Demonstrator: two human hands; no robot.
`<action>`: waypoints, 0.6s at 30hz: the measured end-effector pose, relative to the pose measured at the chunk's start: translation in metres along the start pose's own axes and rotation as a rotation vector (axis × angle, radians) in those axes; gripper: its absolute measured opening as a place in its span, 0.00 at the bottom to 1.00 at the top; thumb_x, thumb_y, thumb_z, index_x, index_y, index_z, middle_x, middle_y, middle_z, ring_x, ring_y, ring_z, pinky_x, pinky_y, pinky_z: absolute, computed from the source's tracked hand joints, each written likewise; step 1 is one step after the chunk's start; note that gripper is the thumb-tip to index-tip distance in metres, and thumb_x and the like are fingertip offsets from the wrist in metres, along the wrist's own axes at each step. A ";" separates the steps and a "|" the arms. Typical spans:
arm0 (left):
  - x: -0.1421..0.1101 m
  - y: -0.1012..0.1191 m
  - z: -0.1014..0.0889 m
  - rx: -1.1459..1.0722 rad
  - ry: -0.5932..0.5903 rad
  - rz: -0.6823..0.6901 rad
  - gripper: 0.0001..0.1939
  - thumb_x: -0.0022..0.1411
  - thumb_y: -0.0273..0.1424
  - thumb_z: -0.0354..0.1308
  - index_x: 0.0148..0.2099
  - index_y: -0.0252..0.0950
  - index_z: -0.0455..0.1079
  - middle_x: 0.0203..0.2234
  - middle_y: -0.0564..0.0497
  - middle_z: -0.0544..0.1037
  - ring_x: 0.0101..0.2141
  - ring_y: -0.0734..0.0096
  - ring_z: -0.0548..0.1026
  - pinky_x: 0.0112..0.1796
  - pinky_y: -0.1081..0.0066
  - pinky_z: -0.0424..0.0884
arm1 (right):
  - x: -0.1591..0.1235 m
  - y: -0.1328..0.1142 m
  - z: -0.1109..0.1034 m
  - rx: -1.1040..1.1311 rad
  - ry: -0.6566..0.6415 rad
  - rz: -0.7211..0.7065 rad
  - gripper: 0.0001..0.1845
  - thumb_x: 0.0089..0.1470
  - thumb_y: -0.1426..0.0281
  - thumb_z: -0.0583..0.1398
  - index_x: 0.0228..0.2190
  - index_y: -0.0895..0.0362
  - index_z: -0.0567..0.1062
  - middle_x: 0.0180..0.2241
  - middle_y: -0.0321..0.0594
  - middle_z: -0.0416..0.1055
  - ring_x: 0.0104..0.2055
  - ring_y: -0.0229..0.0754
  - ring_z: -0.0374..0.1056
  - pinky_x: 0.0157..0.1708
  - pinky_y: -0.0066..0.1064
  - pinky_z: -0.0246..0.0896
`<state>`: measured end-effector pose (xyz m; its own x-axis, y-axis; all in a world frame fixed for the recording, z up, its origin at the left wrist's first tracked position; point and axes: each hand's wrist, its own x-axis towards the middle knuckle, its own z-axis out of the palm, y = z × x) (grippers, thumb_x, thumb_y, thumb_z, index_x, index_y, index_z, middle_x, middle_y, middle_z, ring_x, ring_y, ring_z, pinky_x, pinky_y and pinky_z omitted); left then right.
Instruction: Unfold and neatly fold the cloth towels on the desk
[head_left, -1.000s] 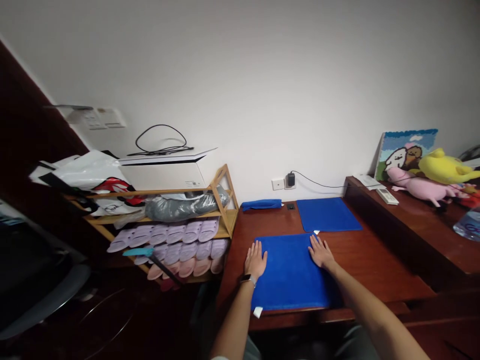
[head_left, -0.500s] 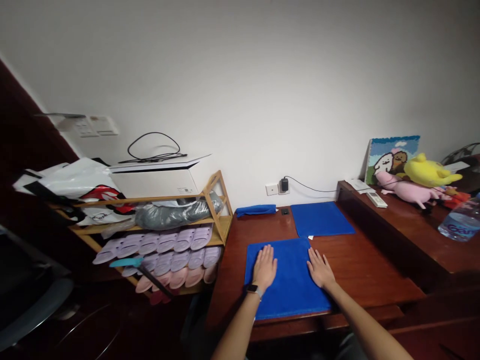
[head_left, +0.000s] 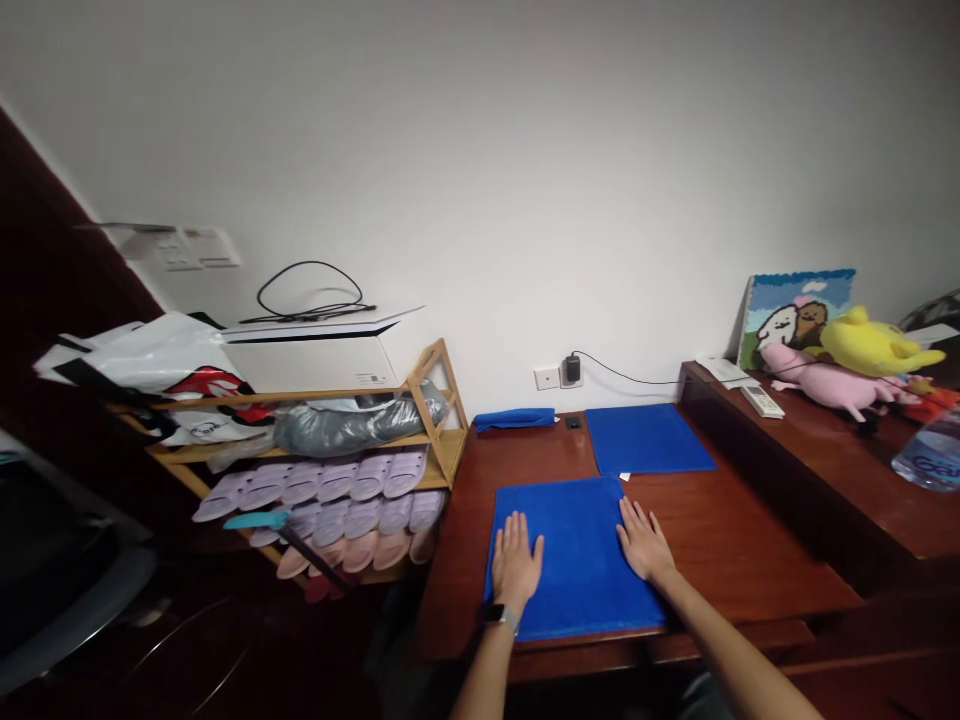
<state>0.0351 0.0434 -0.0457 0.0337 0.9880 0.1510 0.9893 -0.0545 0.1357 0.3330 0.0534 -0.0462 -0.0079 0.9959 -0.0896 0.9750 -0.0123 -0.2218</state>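
Observation:
A blue cloth [head_left: 574, 560], perhaps a towel, lies spread flat near the front edge of the brown wooden desk [head_left: 720, 540]. My left hand [head_left: 517, 565] rests palm down on its left side, fingers stretched out, a watch on the wrist. Over the right edge of the cloth lies my right hand [head_left: 643, 540], also flat with its fingers apart. Behind it, a second blue cloth [head_left: 649, 438] is laid flat, with a small white tag near its front. A rolled or folded blue cloth [head_left: 514, 418] sits at the back left, against the wall.
A wooden rack [head_left: 441, 400] to the left holds several slippers [head_left: 322, 480], a plastic-wrapped grey bundle [head_left: 360, 420] and a white box [head_left: 315, 360]. On a raised surface at right are plush toys [head_left: 832, 380], a remote [head_left: 763, 401] and a plastic bottle [head_left: 930, 455]. A black plug [head_left: 572, 368] is in the wall socket.
My left hand moved inward over the cloth, then back toward its left edge and nearer to me. My right hand slid a little down the right edge. The view shifted slightly.

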 end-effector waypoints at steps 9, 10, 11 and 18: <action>-0.015 -0.029 0.000 0.012 0.079 -0.061 0.37 0.76 0.45 0.37 0.78 0.29 0.48 0.73 0.37 0.56 0.73 0.51 0.54 0.70 0.50 0.54 | -0.018 -0.011 -0.006 -0.001 0.034 0.033 0.38 0.71 0.56 0.35 0.75 0.57 0.44 0.77 0.36 0.38 0.79 0.47 0.35 0.75 0.48 0.32; -0.014 -0.028 0.000 0.009 0.083 -0.057 0.37 0.76 0.45 0.37 0.78 0.29 0.48 0.73 0.37 0.56 0.73 0.50 0.54 0.70 0.49 0.54 | -0.023 -0.013 -0.004 0.003 0.040 0.025 0.38 0.71 0.55 0.35 0.75 0.57 0.44 0.77 0.36 0.39 0.79 0.47 0.35 0.75 0.48 0.32; -0.014 -0.029 0.000 0.009 0.084 -0.054 0.37 0.76 0.45 0.37 0.78 0.29 0.48 0.73 0.37 0.56 0.73 0.50 0.54 0.70 0.48 0.54 | -0.028 -0.014 -0.002 0.004 0.037 0.019 0.38 0.71 0.55 0.35 0.75 0.57 0.45 0.77 0.36 0.40 0.79 0.47 0.35 0.75 0.48 0.32; -0.015 -0.023 -0.009 0.018 0.147 0.040 0.32 0.76 0.38 0.39 0.77 0.31 0.53 0.72 0.39 0.60 0.72 0.52 0.56 0.71 0.48 0.53 | -0.039 -0.018 0.003 0.010 0.041 0.018 0.38 0.71 0.55 0.36 0.75 0.58 0.47 0.76 0.36 0.42 0.78 0.47 0.37 0.76 0.49 0.30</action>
<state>0.0100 0.0284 -0.0420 0.0530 0.9532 0.2976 0.9900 -0.0891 0.1091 0.3152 0.0142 -0.0421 0.0190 0.9984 -0.0535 0.9727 -0.0308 -0.2299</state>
